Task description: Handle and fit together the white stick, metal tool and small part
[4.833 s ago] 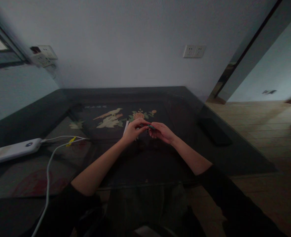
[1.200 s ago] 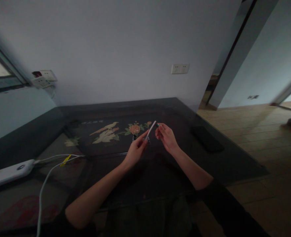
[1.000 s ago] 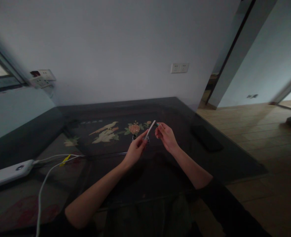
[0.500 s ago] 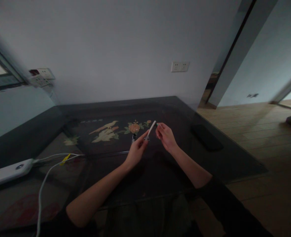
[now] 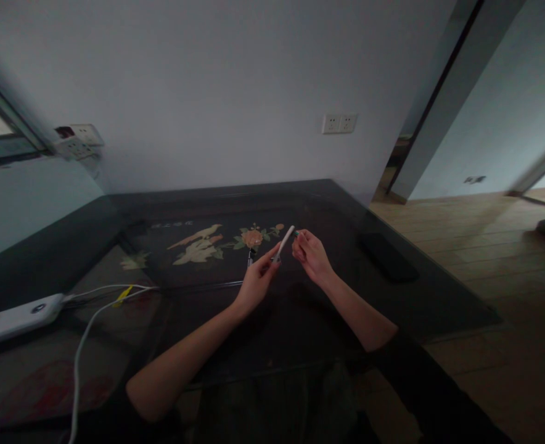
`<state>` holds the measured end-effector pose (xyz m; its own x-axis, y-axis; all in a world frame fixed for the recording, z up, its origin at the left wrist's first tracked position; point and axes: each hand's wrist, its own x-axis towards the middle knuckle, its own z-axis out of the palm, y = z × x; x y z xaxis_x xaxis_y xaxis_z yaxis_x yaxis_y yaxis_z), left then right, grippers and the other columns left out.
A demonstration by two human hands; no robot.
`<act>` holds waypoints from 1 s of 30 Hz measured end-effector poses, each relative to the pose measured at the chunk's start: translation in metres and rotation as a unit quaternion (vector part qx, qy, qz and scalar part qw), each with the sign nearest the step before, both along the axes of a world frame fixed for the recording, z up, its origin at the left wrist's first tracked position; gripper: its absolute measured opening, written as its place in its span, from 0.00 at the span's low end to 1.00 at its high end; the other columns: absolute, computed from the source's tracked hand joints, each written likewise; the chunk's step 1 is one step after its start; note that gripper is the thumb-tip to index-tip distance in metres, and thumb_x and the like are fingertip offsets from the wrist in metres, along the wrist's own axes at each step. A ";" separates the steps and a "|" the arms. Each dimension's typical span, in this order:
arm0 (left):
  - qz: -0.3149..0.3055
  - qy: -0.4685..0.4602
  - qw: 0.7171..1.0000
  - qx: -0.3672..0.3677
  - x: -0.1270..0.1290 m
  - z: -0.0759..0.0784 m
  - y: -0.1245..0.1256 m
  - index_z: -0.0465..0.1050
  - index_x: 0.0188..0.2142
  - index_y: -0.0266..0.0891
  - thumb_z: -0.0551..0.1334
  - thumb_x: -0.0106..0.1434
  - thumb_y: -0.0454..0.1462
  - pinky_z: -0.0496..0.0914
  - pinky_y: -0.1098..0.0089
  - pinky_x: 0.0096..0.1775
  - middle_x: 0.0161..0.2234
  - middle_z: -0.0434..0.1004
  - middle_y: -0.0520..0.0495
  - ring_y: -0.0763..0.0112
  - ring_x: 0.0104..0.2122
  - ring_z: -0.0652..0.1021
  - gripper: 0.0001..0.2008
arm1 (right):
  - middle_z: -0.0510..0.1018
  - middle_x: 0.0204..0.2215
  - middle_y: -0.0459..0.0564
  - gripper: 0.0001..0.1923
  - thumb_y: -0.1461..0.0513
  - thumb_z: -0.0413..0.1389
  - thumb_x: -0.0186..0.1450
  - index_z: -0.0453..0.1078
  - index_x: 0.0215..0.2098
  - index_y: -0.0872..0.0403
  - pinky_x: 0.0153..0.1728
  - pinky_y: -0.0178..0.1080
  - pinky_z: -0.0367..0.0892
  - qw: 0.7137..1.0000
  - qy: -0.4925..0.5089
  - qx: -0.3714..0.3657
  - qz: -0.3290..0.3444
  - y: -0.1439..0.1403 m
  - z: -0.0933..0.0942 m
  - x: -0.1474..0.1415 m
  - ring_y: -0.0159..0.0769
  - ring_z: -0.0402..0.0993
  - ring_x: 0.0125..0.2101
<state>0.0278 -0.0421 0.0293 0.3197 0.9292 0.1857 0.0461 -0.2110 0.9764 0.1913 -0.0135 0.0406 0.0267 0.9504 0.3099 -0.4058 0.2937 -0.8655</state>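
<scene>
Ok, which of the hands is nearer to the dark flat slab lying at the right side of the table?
The right hand. It is raised just left of the dark slab, apart from it. The left hand is farther left, holding the white pen.

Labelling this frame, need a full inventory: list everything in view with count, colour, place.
table: 1, dark glass top with bird-and-flower inlay, centre
pen: 1, white, tilted, above the table
small part: 1, teal, at the pen's upper end
power bank: 1, white, table's left edge
cables: 2, white, from the power bank
dark slab: 1, black, flat on the table's right
sockets: 1 pair, white, back wall
outlets: white, left wall
left hand: holds the pen's lower end
right hand: fingers pinch the small part
</scene>
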 end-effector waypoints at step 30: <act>-0.024 0.015 0.999 0.029 0.003 -0.002 -0.006 0.62 0.65 0.38 0.58 0.66 0.40 0.53 0.76 0.24 0.22 0.61 0.56 0.78 0.21 0.57 0.28 | 0.57 0.12 0.33 0.23 0.44 0.65 0.53 0.66 0.31 0.52 0.18 0.34 0.43 1.000 0.005 -0.011 -0.010 0.002 -0.002 0.000 0.24 0.45 0.14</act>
